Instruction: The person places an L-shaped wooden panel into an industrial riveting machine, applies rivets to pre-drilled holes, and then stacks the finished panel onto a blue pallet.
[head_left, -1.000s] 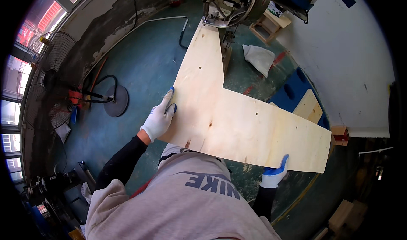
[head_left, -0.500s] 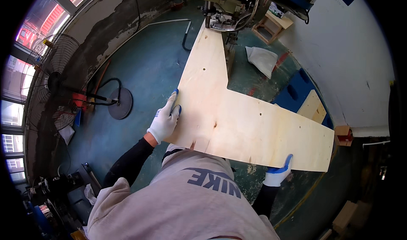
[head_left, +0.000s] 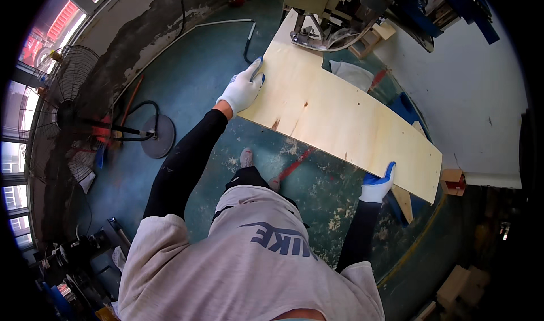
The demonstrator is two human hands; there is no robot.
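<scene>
A large L-shaped plywood panel point(head_left: 334, 114) spans the space in front of me, roughly level, with small dark knots and holes. Its far arm lies beneath the metal head of a machine point(head_left: 309, 34), which hides part of it. My left hand point(head_left: 243, 87), in a white glove with blue fingertips, grips the panel's left edge, thumb on top. Near the right end, my right hand point(head_left: 378, 185) clasps the close edge, its blue-coated thumb above and the other fingers mostly hidden below the board.
To the left stands a black floor fan point(head_left: 67, 114) on a round base point(head_left: 158, 136). A white sack point(head_left: 351, 74) lies behind the panel. Beyond its right end are a blue object point(head_left: 403, 106) and a cardboard box point(head_left: 453, 182). Wood blocks point(head_left: 462, 284) sit at lower right.
Both hands have pushed the panel forward, away from me, so more of its far arm is under the machine head. My arms are stretched further out, and my feet now show.
</scene>
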